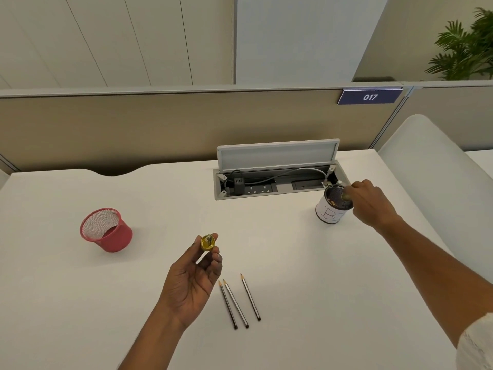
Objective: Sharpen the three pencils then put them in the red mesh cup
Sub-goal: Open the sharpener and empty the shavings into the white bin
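Observation:
Three dark pencils [239, 303] lie side by side on the white desk [165, 198], points facing away from me. My left hand [193, 279] is raised just left of them, pinching the gold top part of a sharpener [207, 242] between thumb and fingers. My right hand [370, 202] reaches over a black mesh cup with a white paper label [330, 210] at the right, holding a small round gold piece [346, 195] over its mouth. The red mesh cup [106, 231] stands at the left, tilted toward me, with nothing visible inside.
An open cable tray [274, 182] with sockets, a charger and cables is sunk into the desk at the back, its lid standing up. A beige partition with a sign "017" closes the far side. A white chair back [426, 161] is at the right.

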`<state>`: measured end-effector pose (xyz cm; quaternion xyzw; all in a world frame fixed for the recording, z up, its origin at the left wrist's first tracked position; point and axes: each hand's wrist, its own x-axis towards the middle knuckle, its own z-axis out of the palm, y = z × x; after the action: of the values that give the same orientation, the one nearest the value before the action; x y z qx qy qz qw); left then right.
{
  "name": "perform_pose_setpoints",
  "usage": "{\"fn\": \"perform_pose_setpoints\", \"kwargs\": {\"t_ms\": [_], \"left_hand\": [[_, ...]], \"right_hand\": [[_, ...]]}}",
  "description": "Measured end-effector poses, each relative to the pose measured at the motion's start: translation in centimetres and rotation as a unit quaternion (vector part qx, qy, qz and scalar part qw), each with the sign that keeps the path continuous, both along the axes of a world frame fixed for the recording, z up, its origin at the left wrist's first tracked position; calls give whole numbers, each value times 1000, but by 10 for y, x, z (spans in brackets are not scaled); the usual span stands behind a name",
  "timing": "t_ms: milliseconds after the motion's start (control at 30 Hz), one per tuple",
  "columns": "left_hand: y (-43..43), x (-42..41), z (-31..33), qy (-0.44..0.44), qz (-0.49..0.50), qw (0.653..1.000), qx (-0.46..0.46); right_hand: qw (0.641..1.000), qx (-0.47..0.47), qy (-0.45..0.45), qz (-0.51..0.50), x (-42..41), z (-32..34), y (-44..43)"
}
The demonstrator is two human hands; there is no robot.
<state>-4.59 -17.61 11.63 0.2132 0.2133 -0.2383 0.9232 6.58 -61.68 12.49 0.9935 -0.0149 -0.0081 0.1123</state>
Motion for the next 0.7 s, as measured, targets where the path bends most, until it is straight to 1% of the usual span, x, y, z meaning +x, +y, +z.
{"fn": "perform_pose_setpoints", "kwargs": {"t_ms": [33, 100, 267, 367, 500, 700], "left_hand": [[0, 0, 1, 6, 8, 1000, 1], [0, 0, 2, 12, 17, 1000, 0], [2, 1, 1, 7, 6, 1000, 6], [2, 0, 2, 11, 12, 1000, 6], [4, -1, 1, 9, 7, 1000, 11], [4, -1, 4, 11, 12, 1000, 16]], "right_hand": [[1000, -17, 9, -4, 0, 1, 0], [1000, -9, 10, -23, -1, 1, 3], [999, -26, 33, -27, -3, -1, -1], [999, 2, 13, -38, -5, -2, -1], [999, -5, 22, -42, -6, -4, -2], [997, 48, -4, -52, -7, -9, -6]]}}
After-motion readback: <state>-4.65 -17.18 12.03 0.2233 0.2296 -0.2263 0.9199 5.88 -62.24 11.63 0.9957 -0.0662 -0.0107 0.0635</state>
